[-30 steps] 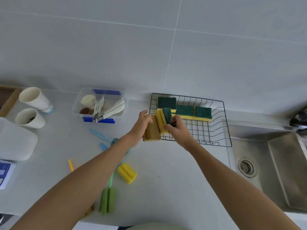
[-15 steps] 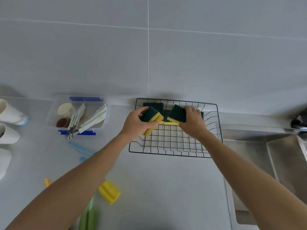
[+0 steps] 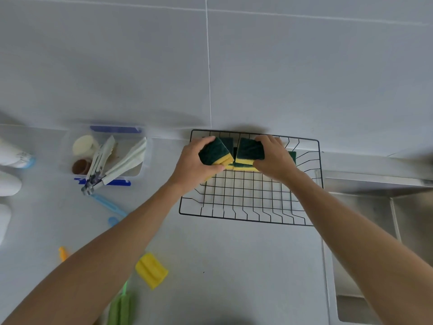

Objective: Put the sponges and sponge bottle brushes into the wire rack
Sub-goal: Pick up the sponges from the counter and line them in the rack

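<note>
Both hands (image 3: 194, 160) (image 3: 274, 158) grip sponges (image 3: 214, 154) seemingly inside rack (image 3: 246, 219).

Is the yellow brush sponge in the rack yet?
No, it is out. The yellow sponge brush head lies on the counter, nearer the camera than the wire rack and left of it.

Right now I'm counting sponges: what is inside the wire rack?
Green-and-yellow sponges along the wire rack back wall: the left hand grips one, the right hand another. More lie behind; the hands hide their number.
</note>
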